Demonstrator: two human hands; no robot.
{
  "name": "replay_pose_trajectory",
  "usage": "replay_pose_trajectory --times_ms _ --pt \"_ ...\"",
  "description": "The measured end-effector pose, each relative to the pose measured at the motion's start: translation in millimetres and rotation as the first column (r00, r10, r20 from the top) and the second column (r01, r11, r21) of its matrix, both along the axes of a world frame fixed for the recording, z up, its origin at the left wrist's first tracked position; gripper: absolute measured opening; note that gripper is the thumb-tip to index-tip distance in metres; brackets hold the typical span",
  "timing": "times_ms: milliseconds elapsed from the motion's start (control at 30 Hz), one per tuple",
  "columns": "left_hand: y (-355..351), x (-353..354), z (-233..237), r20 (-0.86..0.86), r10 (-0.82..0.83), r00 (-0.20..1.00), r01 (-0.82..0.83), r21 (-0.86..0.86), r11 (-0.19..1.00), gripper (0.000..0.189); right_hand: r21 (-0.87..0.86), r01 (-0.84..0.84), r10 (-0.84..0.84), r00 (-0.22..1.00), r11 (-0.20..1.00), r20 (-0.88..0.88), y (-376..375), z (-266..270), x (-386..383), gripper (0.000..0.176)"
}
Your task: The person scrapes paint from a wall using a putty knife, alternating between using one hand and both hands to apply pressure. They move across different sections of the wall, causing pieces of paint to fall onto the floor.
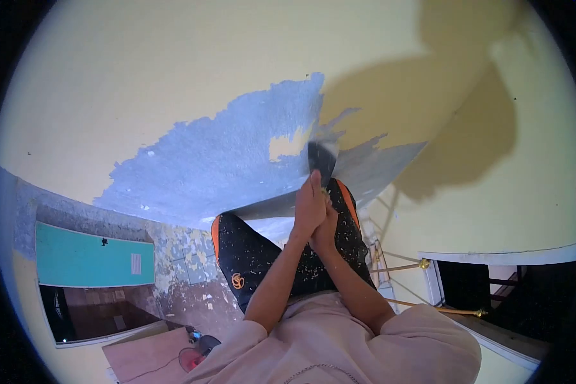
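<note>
Both my hands are closed together round the handle of a scraper (322, 160), whose dark wide blade points up at the wall. My left hand (310, 206) lies over the handle with its thumb along it, and my right hand (326, 224) is wrapped close beside it. The blade is near the blue-grey bared patch (224, 150), just under a small leftover piece of yellow paint (287, 146). Yellow paint (173, 70) surrounds the patch with a ragged edge. Most of the handle is hidden in my hands.
Paint flakes lie on my dark trousers (256, 256). At the lower left are a turquoise panel (96, 256), a pinkish board (144, 355) and a fan (191, 358). Gold-coloured poles (400, 264) and a dark opening (467, 285) are at the right. My shadow falls on the wall.
</note>
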State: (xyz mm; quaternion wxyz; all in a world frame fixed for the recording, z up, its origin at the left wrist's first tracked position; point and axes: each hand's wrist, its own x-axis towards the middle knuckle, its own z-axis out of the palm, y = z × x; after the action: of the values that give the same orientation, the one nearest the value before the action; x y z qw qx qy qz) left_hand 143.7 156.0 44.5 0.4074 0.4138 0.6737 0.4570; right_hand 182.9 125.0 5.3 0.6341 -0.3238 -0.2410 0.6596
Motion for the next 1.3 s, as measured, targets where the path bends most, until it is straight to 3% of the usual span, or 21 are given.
replay_pose_trajectory --times_ms 100,133,167,200,267,300,367,400,433,500,533,567,667,700,733,767,833,967,1100,1167,1300 --pt "-3 3 11 -0.034 0.007 0.999 -0.006 0.04 0.999 0.055 -0.088 0.019 -0.011 0.995 0.996 0.097 -2 -9 -1 0.026" --pt "3 4 13 0.007 0.014 1.0 -0.014 0.071 0.997 0.051 0.037 0.004 -0.009 0.99 0.999 0.141 10 -6 1 0.025" --pt "18 -1 3 -0.083 -0.013 0.996 0.028 0.185 0.982 0.05 0.157 -0.019 -0.01 0.982 0.987 0.186 15 -2 4 0.024" --pt "17 2 21 -0.076 -0.009 0.997 0.022 0.177 0.984 0.05 0.148 -0.024 -0.005 0.981 0.989 0.192 17 2 6 0.024" --pt "19 8 62 -0.059 -0.014 0.998 0.027 0.223 0.974 0.051 0.158 -0.048 0.048 0.999 0.986 0.002 27 14 6 0.023" --pt "18 7 59 -0.067 -0.016 0.998 0.032 0.24 0.97 0.051 0.175 -0.044 0.046 0.999 0.984 -0.005 23 16 4 0.023" --pt "-1 6 23 0.026 -0.002 1.0 -0.001 0.12 0.993 0.053 0.003 0.022 -0.022 0.989 1.0 0.148 2 12 0 0.023" --pt "-3 3 2 0.073 0.009 0.997 -0.012 0.05 0.999 0.054 0.006 0.025 -0.026 0.989 1.0 0.143 4 10 -2 0.023" --pt "0 0 -22 -0.101 0.048 0.994 -0.035 0.126 0.991 0.054 -0.014 0.033 -0.031 0.991 0.999 0.131 2 5 -2 0.023" --pt "9 -3 -4 -0.132 0.014 0.991 0.003 0.124 0.992 0.056 -0.047 0.034 -0.028 0.991 0.998 0.129 3 7 1 0.023" --pt "14 -1 15 -0.158 -0.018 0.987 0.039 0.13 0.991 0.059 0.034 -0.004 0.0 0.991 0.999 0.136 12 19 5 0.023" --pt "15 2 57 -0.061 -0.077 0.995 0.078 0.017 0.997 0.059 0.124 -0.042 0.024 0.99 0.991 0.142 19 26 8 0.023" --pt "17 1 40 -0.163 -0.047 0.985 0.06 0.073 0.996 0.057 0.148 -0.025 -0.01 0.973 0.989 0.232 20 22 8 0.023" --pt "12 -3 6 -0.223 -0.013 0.975 0.047 0.151 0.987 0.055 0.162 -0.02 -0.018 0.974 0.987 0.225 13 13 5 0.023" --pt "6 -1 -5 -0.229 -0.015 0.973 0.052 0.16 0.986 0.055 0.051 0.01 -0.02 0.98 0.999 0.196 -1 -2 1 0.024" --pt "0 1 -13 -0.114 0.018 0.993 -0.004 0.121 0.993 0.052 -0.065 0.035 -0.024 0.986 0.997 0.166 -7 -9 -3 0.025" --pt "-8 6 18 0.031 0.035 0.999 -0.037 0.05 0.998 0.05 -0.005 0.014 -0.012 0.986 1.0 0.164 -2 0 1 0.025" --pt "17 2 47 -0.058 -0.049 0.997 0.054 0.088 0.995 0.053 0.122 -0.073 0.052 0.985 0.99 0.167 20 5 7 0.024" --pt "-3 1 7 -0.002 -0.009 1.0 0.009 0.115 0.993 0.054 0.012 0.023 -0.024 0.997 1.0 0.079 -2 -8 -1 0.022" --pt "-11 -3 -2 0.031 0.044 0.999 -0.044 0.003 0.999 0.056 -0.087 -0.084 0.091 0.993 0.993 0.079 -12 -16 -1 0.022" --pt "-12 -4 -2 0.022 0.043 0.999 -0.043 -0.016 0.999 0.057 -0.069 -0.038 0.042 0.998 0.997 0.046 -17 -14 -2 0.016"
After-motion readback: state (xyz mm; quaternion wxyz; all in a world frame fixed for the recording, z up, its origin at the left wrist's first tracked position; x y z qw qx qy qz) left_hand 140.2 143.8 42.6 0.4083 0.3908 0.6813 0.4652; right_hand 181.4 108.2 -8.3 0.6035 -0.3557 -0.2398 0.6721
